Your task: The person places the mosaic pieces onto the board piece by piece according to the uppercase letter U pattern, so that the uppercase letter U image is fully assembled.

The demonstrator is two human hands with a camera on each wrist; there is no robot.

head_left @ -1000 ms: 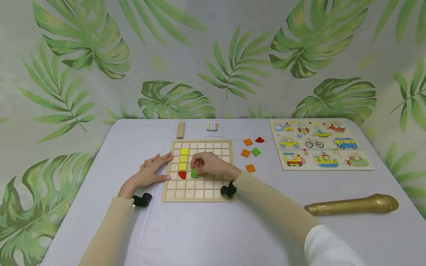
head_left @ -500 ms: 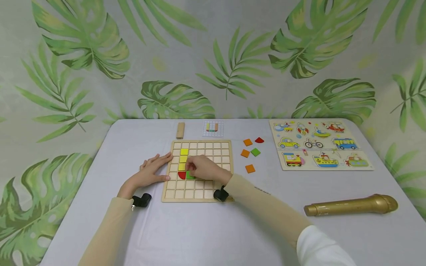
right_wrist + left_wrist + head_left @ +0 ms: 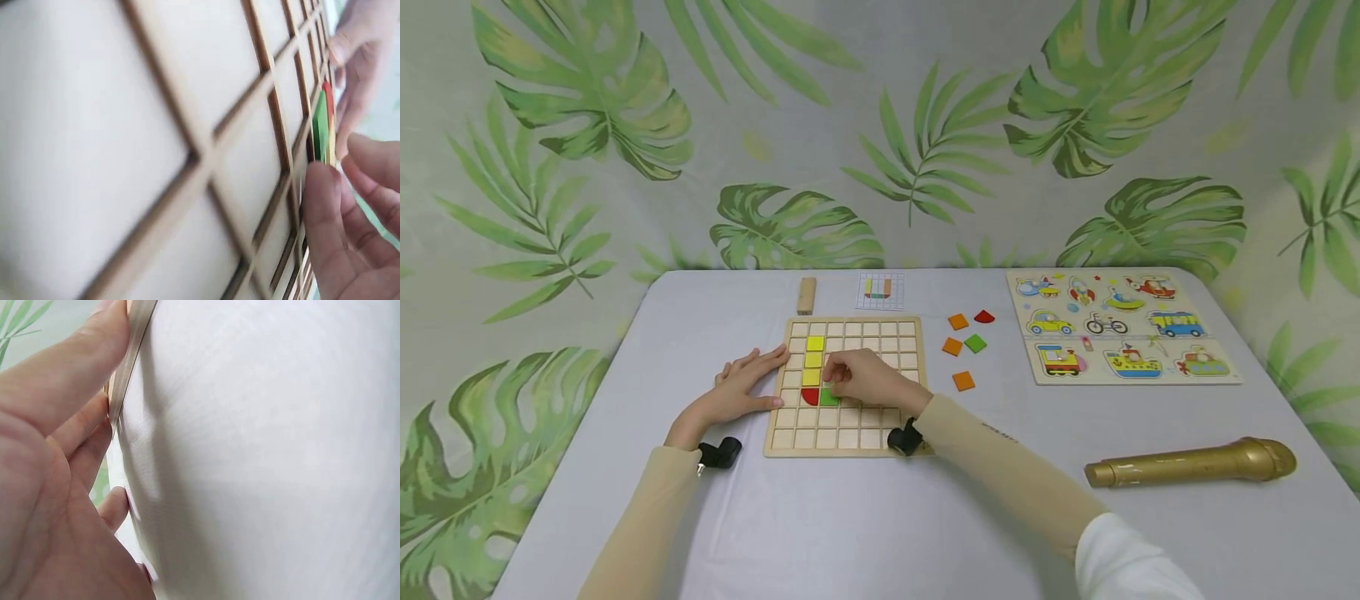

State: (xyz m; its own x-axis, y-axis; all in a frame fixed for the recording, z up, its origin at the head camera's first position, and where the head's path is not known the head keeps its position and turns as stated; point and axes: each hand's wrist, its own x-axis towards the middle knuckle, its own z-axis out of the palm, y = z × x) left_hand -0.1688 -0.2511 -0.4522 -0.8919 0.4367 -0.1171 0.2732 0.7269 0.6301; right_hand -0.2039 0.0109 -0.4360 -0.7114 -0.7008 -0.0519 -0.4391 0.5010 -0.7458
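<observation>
In the head view, my left hand (image 3: 741,389) lies spread at the left edge of a wooden grid board (image 3: 859,450), thumb and fingers against its frame. My right hand (image 3: 872,379) is over the board's middle. Its thumb tip is right at the edge of a green square tile (image 3: 829,397), which lies beside a red quarter-circle tile (image 3: 810,397). In the right wrist view, the thumb (image 3: 322,200) and forefinger stand apart, with the green tile (image 3: 320,122) just beyond them. A column of yellow square tiles (image 3: 813,359) runs up from the red one.
Right of the board lie orange squares (image 3: 964,381), a green square (image 3: 975,343) and a red quarter-circle (image 3: 984,317). Behind it are a wooden block (image 3: 807,296) and a pattern card (image 3: 881,292). Farther right are a vehicle puzzle board (image 3: 1123,333) and a gold microphone (image 3: 1191,463).
My right hand has moved left with the green tile, which now lies against the red quarter-circle. Since then the hand has shifted slightly right. The left hand has stayed in place.
</observation>
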